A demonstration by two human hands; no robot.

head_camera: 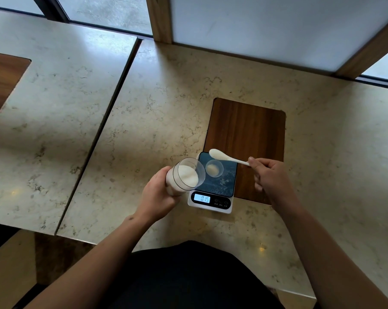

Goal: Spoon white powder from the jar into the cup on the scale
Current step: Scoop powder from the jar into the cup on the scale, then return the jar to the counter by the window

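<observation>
My left hand [157, 192] grips a clear jar [185, 177] of white powder, tilted with its open mouth toward the scale. A small clear cup [214, 167] with some white powder in it stands on the dark plate of a white digital scale [213, 202], whose lit display shows digits. My right hand [270, 175] pinches the handle end of a white spoon [224, 156]. The spoon's bowl hovers just above and behind the cup, to the right of the jar's mouth.
The scale sits on a beige marble table [144, 108], partly over a dark wooden inlay [249, 132]. A second table [43, 97] lies to the left across a narrow gap. A wood-framed panel [255, 25] stands at the far edge.
</observation>
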